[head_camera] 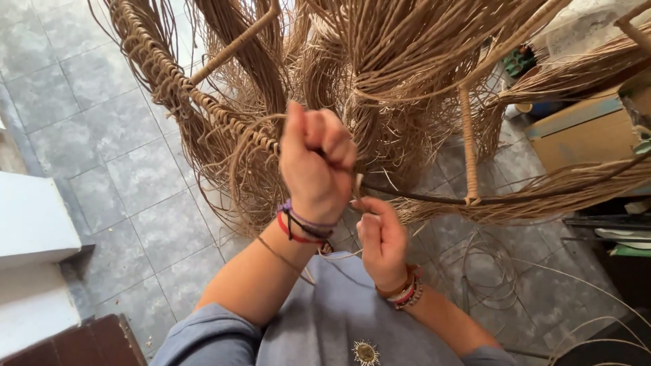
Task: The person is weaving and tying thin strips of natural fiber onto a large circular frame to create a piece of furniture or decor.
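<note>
A large wicker frame (pixel 224 122) with many loose brown rattan strands (pixel 407 61) hangs in front of me. My left hand (pixel 317 163) is raised in a fist, closed on a thin strand pulled up from the weave. Just below and to the right, my right hand (pixel 382 240) pinches another strand near a dark curved frame rod (pixel 441 198). Both wrists wear several cord and bead bracelets. A wrapped vertical post (pixel 468 146) stands right of the hands.
Grey floor tiles (pixel 102 149) lie below. A white step (pixel 34 230) is at the left, a cardboard box (pixel 583 132) at the right. Loose strands coil on the floor at lower right (pixel 583 298).
</note>
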